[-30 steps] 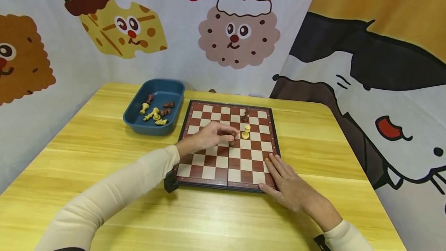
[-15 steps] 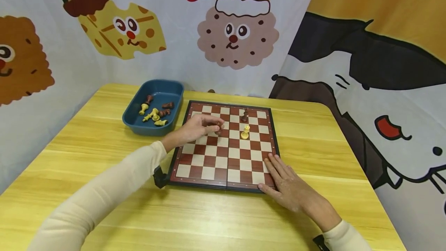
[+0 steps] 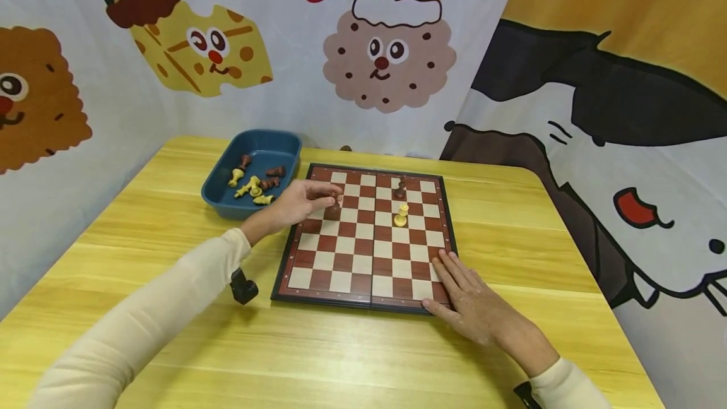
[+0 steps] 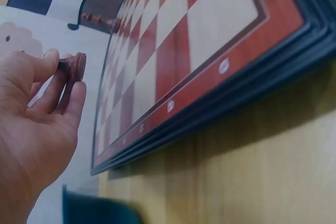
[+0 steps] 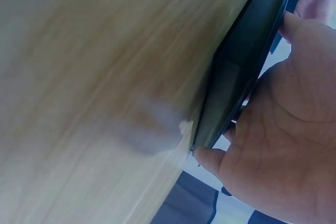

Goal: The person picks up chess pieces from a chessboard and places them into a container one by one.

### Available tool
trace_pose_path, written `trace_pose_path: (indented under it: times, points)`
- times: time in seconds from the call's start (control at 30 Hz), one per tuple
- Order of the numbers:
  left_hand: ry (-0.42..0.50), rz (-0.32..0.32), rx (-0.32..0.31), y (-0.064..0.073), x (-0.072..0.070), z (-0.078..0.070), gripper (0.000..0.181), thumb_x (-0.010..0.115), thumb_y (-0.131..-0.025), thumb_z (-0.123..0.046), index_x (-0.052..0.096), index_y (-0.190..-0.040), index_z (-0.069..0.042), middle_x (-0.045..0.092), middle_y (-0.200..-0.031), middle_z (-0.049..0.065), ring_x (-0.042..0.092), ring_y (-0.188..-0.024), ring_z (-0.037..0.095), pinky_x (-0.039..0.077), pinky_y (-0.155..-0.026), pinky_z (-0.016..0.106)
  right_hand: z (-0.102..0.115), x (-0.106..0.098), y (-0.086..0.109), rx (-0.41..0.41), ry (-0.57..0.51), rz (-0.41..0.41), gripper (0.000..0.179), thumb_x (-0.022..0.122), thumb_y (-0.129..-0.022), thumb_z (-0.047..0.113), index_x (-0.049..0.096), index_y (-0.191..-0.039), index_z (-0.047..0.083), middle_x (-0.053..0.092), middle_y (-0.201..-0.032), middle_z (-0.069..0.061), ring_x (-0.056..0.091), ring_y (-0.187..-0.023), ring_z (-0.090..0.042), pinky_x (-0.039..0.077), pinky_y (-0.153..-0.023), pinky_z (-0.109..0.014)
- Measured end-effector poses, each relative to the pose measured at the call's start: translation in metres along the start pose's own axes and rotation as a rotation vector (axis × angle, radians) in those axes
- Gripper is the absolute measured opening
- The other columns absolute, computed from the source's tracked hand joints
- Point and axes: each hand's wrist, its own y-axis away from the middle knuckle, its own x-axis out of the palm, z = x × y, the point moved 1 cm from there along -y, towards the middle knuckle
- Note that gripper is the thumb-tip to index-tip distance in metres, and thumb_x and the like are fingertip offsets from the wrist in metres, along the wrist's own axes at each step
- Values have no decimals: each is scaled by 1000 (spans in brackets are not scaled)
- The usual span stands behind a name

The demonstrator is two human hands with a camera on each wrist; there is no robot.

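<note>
My left hand [image 3: 296,202] pinches a dark brown chess piece [image 4: 77,67] between thumb and fingers, over the left side of the chessboard [image 3: 349,264]. In the left wrist view the piece's round base faces the board, apart from it. My right hand [image 3: 471,298] lies with straight fingers on the board's near right corner; the right wrist view shows it along the dark edge. Two pieces stand on the right half of the board: a cream chess piece [image 3: 401,215], and behind it a dark brown chess piece [image 3: 400,189].
A blue tub [image 3: 218,206] stands left of the board, holding several cream and brown chess pieces lying down. The wooden table [image 3: 318,358] carries everything. A cloth with cartoon prints [image 3: 295,112] hangs behind the table.
My left hand has moved left and slightly back across the board with the brown piece, from near the middle to the left side. My right hand has stayed put.
</note>
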Motion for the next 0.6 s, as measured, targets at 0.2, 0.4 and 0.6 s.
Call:
trace_pose_path:
  times: [0.2, 0.4, 0.6]
  points:
    - [21, -46, -28, 6, -21, -9, 34, 60, -104, -6, 61, -136, 6, 64, -128, 23, 64, -114, 31, 48, -100, 54, 1, -1, 0, -4, 14, 2, 90, 41, -102, 66, 22, -161, 1, 14, -168, -17, 10, -153, -37, 21, -116, -62]
    - [-66, -137, -56, 15, -41, -17, 32, 62, -103, -9, 65, -134, 0, 67, -126, 19, 63, -115, 34, 51, -99, 43, 2, -2, 1, -13, -1, -2, 88, 43, -103, 63, 23, -161, 1, 15, -167, -18, 11, -152, -38, 21, -116, -64]
    - [-80, -208, -47, 23, -61, -18, 34, 60, -104, -8, 62, -137, 2, 67, -126, 20, 67, -110, 27, 52, -97, 38, 2, -4, 1, -5, 1, 5, 90, 42, -102, 66, 22, -161, 2, 14, -168, -17, 10, -153, -37, 20, -116, -63]
